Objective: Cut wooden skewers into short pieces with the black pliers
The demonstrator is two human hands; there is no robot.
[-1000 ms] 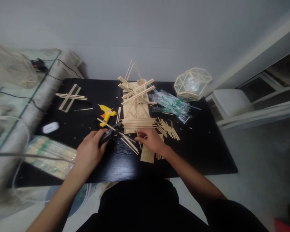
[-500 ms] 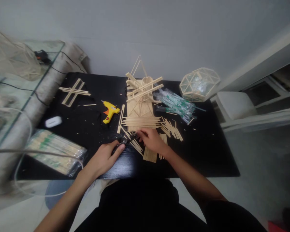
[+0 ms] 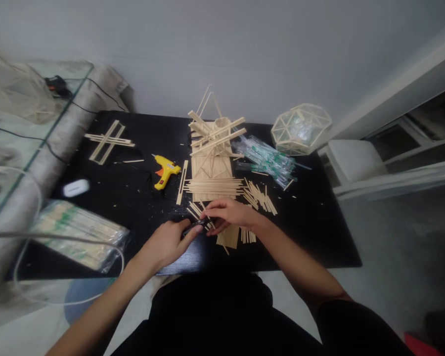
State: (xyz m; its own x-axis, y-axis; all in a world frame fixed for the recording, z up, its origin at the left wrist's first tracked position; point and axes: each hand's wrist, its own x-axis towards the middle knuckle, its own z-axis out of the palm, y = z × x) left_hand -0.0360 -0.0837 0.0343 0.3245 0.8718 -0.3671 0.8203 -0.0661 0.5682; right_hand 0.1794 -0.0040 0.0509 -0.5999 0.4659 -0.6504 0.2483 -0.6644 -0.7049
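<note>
My left hand (image 3: 168,242) is closed round a dark hand tool (image 3: 193,228) that looks like cutting pliers, its jaws partly hidden by my fingers. Close to the jaws, my right hand (image 3: 230,213) pinches a thin wooden stick (image 3: 203,205), which slants down toward me past the tool. Loose sticks (image 3: 193,209) lie beneath and beside both hands. Under my right wrist is a flat panel of sticks laid side by side (image 3: 228,237), with short cut pieces (image 3: 248,236) to its right.
A yellow glue gun (image 3: 166,172) lies left of a stick structure (image 3: 215,143). Bundled sticks (image 3: 215,186) and a short-stick pile (image 3: 261,195) lie ahead. Clear wrappers (image 3: 267,160) and a faceted frame (image 3: 301,129) are right; a stick pack (image 3: 79,235), white case (image 3: 76,188) and crossed frames (image 3: 109,142) left.
My right hand has shifted down slightly and now holds a stick at the tool. The tool's jaws are more covered by my fingers. The whole view has slid slightly left.
</note>
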